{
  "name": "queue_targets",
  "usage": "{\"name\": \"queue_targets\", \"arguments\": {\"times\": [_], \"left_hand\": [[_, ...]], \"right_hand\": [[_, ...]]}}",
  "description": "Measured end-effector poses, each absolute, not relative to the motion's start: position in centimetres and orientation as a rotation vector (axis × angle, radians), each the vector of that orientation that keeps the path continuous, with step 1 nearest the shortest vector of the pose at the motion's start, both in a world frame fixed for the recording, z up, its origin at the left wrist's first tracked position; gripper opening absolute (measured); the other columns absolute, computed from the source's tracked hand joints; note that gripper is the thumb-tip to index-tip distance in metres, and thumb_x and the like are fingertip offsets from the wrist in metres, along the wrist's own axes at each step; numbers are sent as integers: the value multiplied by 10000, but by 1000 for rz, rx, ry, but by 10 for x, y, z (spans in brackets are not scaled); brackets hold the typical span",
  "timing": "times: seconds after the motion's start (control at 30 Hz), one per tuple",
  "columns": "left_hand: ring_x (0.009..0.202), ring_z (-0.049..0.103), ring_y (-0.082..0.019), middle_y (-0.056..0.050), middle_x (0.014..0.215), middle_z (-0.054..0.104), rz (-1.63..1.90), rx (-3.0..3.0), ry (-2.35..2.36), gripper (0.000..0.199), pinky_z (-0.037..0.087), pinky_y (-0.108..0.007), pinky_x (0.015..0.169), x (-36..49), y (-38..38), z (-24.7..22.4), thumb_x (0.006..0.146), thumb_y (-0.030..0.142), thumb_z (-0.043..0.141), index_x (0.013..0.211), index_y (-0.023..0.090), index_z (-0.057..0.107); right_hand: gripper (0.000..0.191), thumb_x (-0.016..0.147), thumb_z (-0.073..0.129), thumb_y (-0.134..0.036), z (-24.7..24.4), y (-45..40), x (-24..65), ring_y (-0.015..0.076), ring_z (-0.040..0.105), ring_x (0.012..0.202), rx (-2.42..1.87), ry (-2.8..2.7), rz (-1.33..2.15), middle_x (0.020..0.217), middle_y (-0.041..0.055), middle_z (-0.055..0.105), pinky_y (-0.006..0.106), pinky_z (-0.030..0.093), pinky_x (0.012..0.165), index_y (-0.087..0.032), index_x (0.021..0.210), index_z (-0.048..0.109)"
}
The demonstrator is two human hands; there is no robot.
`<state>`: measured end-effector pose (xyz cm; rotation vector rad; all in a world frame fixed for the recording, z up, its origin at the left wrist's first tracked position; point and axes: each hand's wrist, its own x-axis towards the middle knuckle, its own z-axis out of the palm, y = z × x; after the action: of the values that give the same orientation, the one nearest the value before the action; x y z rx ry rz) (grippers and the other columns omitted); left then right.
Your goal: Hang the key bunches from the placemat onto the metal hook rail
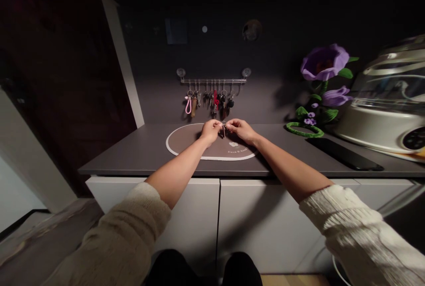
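Both hands meet over a brown oval mat [186,144] with a white rim on the dark counter. My left hand [211,131] pinches one side of a small bunch of keys [223,131]. From the right, my right hand [241,129] pinches the other side of the same bunch, its fingers close to those of the left. The keys dangle between the fingertips, too small to make out singly. Just behind the hands, a clear rail [214,81] on the wall holds several hanging key sets, with a pink loop [188,105] and a red strap [216,99] among them.
To the right stand purple fabric flowers [324,62] with a green ring base [304,129]. A black phone-like slab [345,154] lies near a cream appliance [381,122]. White cabinet doors [252,219] are below the counter's front edge [149,172].
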<state>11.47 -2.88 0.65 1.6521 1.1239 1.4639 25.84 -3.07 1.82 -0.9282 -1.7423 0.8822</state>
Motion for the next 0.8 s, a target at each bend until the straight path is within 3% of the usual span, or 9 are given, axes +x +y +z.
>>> {"name": "queue_targets", "arguments": {"times": [0.23,0.5,0.8], "left_hand": [[620,541,-82,-29,708,634,1474,1580,1062,87,428,-206,628,116,-33,8,732,180,522,747,122,586],[645,558,-98,-31,717,643,1495,1734,1168,113,431,-214,639,113,-26,3,743,205,520,752,131,606],[697,562,-129,-28,736,641,1338,2100,1403,112,409,-240,685,113,-35,3,755,199,509,739,179,618]], "right_hand": [[329,597,662,-427,15,-26,258,59,434,536,-877,-1667,933,603,-33,529,209,370,559,-146,717,539],[310,584,694,-389,15,-23,259,80,514,644,-766,-1524,1002,670,-22,548,243,427,691,-161,694,515],[311,611,676,-399,21,-18,268,84,520,613,-775,-1351,1056,669,-22,543,256,453,647,-175,707,483]]}}
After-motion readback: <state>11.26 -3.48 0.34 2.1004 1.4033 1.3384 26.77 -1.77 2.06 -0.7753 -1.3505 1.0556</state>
